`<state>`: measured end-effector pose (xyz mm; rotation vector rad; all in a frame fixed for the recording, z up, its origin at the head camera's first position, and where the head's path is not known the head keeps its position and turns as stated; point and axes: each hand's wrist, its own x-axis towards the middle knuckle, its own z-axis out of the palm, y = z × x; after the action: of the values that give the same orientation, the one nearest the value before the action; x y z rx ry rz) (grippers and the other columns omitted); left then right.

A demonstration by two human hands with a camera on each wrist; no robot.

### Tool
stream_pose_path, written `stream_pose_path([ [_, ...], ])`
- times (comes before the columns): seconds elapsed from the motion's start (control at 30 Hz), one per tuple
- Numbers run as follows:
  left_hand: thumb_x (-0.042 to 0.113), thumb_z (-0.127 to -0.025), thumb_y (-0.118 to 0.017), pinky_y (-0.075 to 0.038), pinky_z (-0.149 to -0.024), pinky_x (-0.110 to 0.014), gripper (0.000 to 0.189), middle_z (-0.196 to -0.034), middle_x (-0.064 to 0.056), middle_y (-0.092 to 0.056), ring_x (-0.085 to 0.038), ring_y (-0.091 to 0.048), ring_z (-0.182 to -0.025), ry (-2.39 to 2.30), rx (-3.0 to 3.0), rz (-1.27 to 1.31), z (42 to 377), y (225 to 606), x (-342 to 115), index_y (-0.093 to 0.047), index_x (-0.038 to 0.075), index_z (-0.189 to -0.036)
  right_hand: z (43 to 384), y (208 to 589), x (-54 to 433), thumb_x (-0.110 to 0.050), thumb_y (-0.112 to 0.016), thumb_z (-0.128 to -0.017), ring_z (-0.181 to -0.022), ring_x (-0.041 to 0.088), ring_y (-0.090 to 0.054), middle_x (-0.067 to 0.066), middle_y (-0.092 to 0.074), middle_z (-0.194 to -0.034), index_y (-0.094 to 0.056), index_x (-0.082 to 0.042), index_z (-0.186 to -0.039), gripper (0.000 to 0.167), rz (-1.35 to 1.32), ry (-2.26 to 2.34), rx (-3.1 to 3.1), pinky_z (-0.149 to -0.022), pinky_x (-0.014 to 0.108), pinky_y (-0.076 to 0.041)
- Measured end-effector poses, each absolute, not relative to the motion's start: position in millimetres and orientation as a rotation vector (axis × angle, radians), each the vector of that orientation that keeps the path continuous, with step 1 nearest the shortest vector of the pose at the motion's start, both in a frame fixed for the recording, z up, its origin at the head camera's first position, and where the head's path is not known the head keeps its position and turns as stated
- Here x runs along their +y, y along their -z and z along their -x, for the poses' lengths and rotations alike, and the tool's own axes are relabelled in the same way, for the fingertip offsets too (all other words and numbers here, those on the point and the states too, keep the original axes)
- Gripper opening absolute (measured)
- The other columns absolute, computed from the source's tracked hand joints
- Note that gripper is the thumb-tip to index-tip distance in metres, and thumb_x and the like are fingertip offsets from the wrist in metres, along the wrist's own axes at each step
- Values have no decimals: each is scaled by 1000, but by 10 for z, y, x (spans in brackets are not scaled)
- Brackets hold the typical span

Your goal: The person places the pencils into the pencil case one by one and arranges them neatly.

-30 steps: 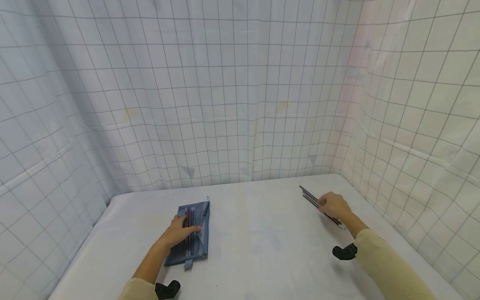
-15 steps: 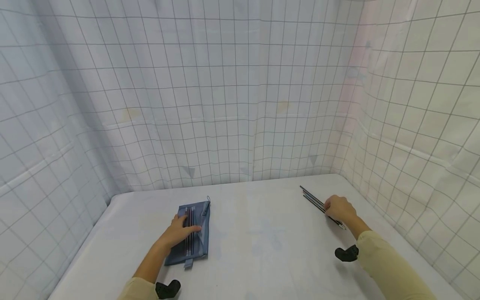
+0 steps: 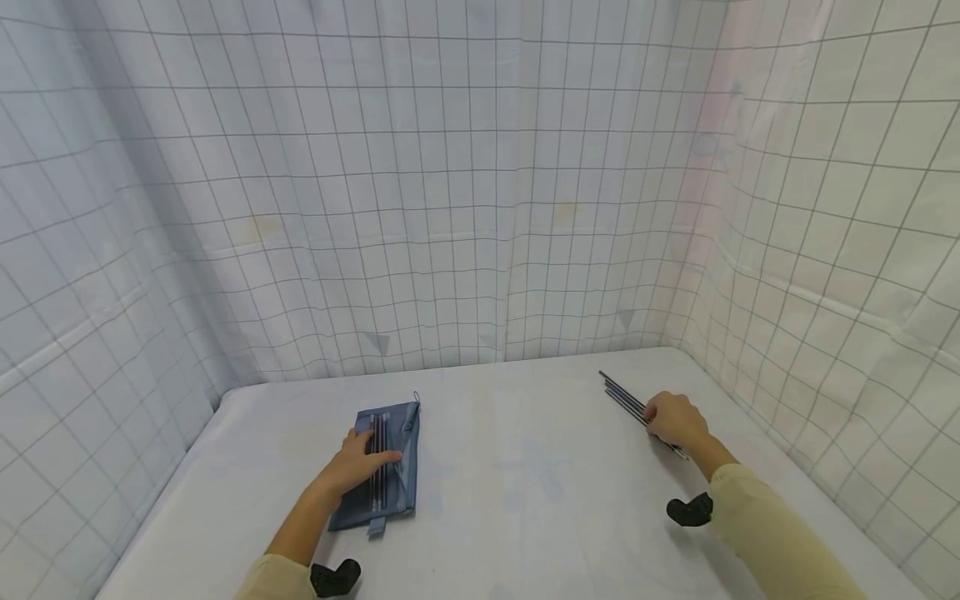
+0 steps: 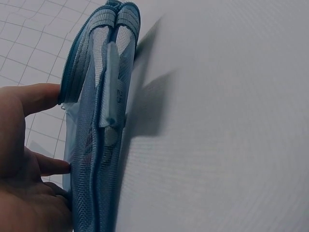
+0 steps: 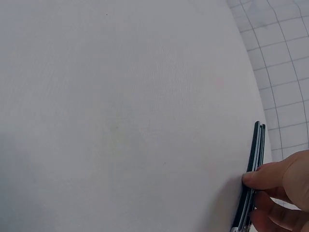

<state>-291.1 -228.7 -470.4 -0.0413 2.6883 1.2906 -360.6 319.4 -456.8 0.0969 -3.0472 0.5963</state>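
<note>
Sticks point(image 5: 252, 150), slim and dark, slant near the right edge of the white table point(image 3: 510, 467), toward its far corner, pinched in the right hand point(image 3: 675, 419). Nearer the left edge, the left hand point(image 3: 352, 467) rests, fingers spread, on a blue zippered pouch point(image 3: 399, 487). Grid-lined cloth point(image 3: 480, 208) hangs beyond the far edge.

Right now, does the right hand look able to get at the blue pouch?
Probably yes: nothing stands between them, though the right hand holds dark sticks and the left hand partly covers the blue pouch.
</note>
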Motion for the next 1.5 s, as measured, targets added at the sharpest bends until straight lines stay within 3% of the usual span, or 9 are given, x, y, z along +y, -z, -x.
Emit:
stream_pose_path([
  [0.23,47,-98,-66,-13,-111,-78,98,-161,-42,7,-65,-1,-145,-1288,2687,37,2908,4704,-2294,-18,-15,-157,3620,4575,3164,1,-71,-87,-80,28,-67,14,-72,-93,-76,2,-99,13,-140,-572,-3038,-68,46,-57],
  [0.93,45,-97,-67,-12,-112,-77,97,-162,-41,6,-63,-1,-146,-1306,2685,41,2919,4694,-2285,-19,-15,-157,3631,4593,3106,-6,-70,-87,-78,25,-65,17,-72,-100,-74,4,-105,22,-129,-744,-2950,-66,44,-55],
  [1.13,45,-97,-67,-13,-111,-77,97,-162,-41,6,-64,-3,-146,-1301,2689,38,2917,4696,-2290,-19,-15,-157,3650,4573,3029,-7,-70,-90,-82,27,-68,17,-73,-99,-74,6,-106,22,-82,-997,-2884,-68,41,-57],
  [1.3,46,-97,-67,-13,-111,-77,97,-162,-41,6,-64,-2,-146,-1304,2687,39,2914,4697,-2290,-19,-15,-157,3663,4554,2985,-8,-67,-94,-94,30,-68,22,-71,-112,-72,8,-115,27,23,-1281,-2813,-75,39,-58],
  [1.5,46,-97,-67,-13,-111,-77,97,-161,-41,6,-64,-2,-145,-1303,2687,39,2913,4698,-2293,-19,-15,-157,3661,4544,2942,-10,-65,-98,-87,22,-61,16,-68,-111,-68,9,-125,33,145,-1590,-2726,-71,32,-55],
])
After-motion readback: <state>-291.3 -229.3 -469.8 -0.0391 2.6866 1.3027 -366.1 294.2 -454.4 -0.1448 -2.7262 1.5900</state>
